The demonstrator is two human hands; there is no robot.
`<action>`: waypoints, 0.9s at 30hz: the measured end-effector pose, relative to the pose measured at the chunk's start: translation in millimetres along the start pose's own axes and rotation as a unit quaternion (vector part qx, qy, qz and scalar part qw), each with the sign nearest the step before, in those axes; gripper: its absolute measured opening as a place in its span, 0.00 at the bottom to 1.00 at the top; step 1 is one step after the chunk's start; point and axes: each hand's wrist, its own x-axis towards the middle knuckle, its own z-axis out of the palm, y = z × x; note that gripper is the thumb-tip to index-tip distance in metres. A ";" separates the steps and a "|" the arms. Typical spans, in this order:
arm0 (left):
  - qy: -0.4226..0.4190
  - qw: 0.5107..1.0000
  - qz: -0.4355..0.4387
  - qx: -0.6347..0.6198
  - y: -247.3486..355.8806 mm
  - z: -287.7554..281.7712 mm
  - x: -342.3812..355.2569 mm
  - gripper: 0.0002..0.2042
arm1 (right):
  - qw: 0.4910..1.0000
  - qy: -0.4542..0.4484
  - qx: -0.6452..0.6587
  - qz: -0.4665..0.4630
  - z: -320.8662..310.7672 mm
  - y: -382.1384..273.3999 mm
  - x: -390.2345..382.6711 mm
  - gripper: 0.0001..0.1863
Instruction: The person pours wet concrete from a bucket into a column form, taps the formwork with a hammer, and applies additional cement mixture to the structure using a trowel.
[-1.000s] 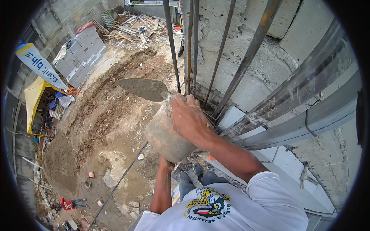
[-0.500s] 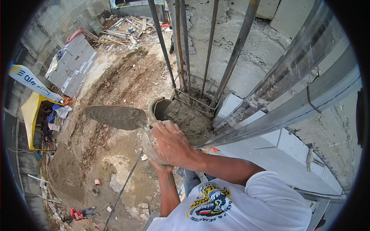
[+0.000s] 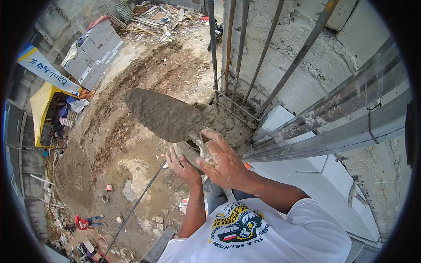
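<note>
In my right hand (image 3: 226, 162) is a trowel (image 3: 164, 115), its broad pointed blade coated with wet grey mortar and reaching out to the left. My left hand (image 3: 184, 168) is curled round the side of a mortar-smeared bucket (image 3: 186, 152). The blade and my right hand cover most of the bucket, so its contents are hidden. Just beyond my hands, wet mortar (image 3: 228, 125) lies heaped at the foot of several upright steel bars (image 3: 267, 50), tied by a thin wire hoop.
Large metal posts (image 3: 333, 118) slant across the right, in front of a rough concrete wall (image 3: 289, 52). White blocks (image 3: 324, 175) form a wall beside me. Far below lie dug soil (image 3: 131, 109), stacked blocks (image 3: 94, 52), a yellow canopy (image 3: 41, 109) and a person in red (image 3: 87, 222). A dark cable (image 3: 136, 206) crosses below.
The bucket, which was tilted against the mortar heap, has come back toward me. The trowel has shifted right and its mortar-covered face now shows. My left hand now shows on the bucket's side.
</note>
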 end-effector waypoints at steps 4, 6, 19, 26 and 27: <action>-0.015 0.990 0.077 -0.120 28.3 6.0 -5.8 0.35 | 0.998 0.004 -0.011 0.070 -28.3 29.6 -55.3 0.19; 0.007 0.979 0.100 -0.179 50.5 13.5 -3.0 0.39 | 0.996 0.009 -0.013 0.093 -34.3 33.0 -75.5 0.20; -0.004 0.856 -0.265 -0.444 36.9 -0.2 40.8 0.21 | 0.898 -0.146 -0.222 0.350 -75.8 33.8 -125.3 0.23; 0.086 0.869 -0.252 -0.416 47.7 7.8 17.3 0.19 | 0.805 -0.276 -0.314 0.421 -38.1 71.3 -61.0 0.22; 0.100 0.866 -0.247 -0.423 51.5 9.8 15.4 0.19 | 0.814 -0.267 -0.316 0.407 -23.0 90.1 -51.1 0.19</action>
